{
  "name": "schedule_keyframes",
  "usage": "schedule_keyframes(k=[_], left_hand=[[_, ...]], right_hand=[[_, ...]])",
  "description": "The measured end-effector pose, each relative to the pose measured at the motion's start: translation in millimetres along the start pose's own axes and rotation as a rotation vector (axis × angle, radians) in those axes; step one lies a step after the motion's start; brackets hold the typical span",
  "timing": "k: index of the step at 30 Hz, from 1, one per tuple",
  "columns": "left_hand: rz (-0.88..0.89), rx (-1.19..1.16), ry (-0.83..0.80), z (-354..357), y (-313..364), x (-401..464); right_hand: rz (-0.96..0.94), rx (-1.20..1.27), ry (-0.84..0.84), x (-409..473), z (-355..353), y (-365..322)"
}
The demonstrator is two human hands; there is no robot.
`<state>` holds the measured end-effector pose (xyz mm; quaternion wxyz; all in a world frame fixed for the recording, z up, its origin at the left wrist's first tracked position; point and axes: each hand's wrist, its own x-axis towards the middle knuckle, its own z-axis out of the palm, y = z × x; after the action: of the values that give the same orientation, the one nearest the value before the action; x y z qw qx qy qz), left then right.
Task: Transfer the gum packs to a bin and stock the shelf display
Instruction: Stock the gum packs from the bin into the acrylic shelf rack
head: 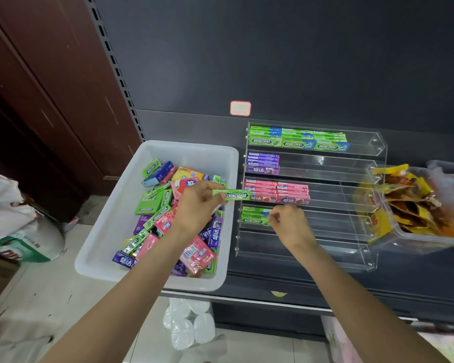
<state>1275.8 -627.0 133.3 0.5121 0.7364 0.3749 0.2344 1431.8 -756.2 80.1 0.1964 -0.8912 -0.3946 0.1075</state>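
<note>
A green Doublemint stick pack [231, 195] is pinched at its left end by the left hand [197, 205], held level over the right rim of the white bin [116, 218], at about nine o'clock from the clear acrylic shelf display [325, 195]. The right hand [290, 222] is curled at the fourth tier, its fingertips against the Doublemint stack [254, 216] there; whether a pack is actually gripped cannot be told. The step is judged best done by carrying the held pack toward three o'clock, keeping it level and label-forward, and sliding it in flush beside that stack, which should be steadied so nothing tips. "DOUBLEMINT" is read on the held pack, upside down, and on the top-tier packs [296, 138]; the purple packs [263, 163] and pink packs [277, 192] carry Chinese characters. The writing on the red-bordered label [240, 108] at twelve o'clock is illegible.
</note>
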Motion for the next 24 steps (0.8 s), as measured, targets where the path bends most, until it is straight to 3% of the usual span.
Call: schedule_keyframes(k=[3, 7, 9, 14, 16, 19, 24], left_hand=[[0.054, 0.091, -0.067, 1.9, 1.2, 0.0], [0.101, 0.134, -0.192, 12.8, 8.1, 0.9], [0.112, 0.116, -0.200, 18.0, 11.2, 2.4], [0.106, 0.244, -0.137, 14.9, -1.7, 1.1], [0.067, 0.360, -0.239, 12.6, -12.5, -0.2], [-0.025, 0.318, -0.398, 11.5, -24.9, -1.5], [-0.078, 0.252, -0.411, 13.1, -29.8, -1.8]], right_hand=[[-0.119, 0.222, 0.151, -5.0, -20.5, -11.4], [-0.243, 0.397, -0.098, -8.7, -42.7, -31.4], [-0.263, 0.373, -0.110, -8.2, -43.0, -32.5], [-0.086, 0.417, -0.064, -3.3, -31.5, -9.9], [-0.030, 0.450, -0.027, -4.7, -26.4, -3.2], [-0.019, 0.469, 0.065, -5.4, -17.3, 1.4], [-0.001, 0.421, 0.058, -5.6, 9.5, 5.6]])
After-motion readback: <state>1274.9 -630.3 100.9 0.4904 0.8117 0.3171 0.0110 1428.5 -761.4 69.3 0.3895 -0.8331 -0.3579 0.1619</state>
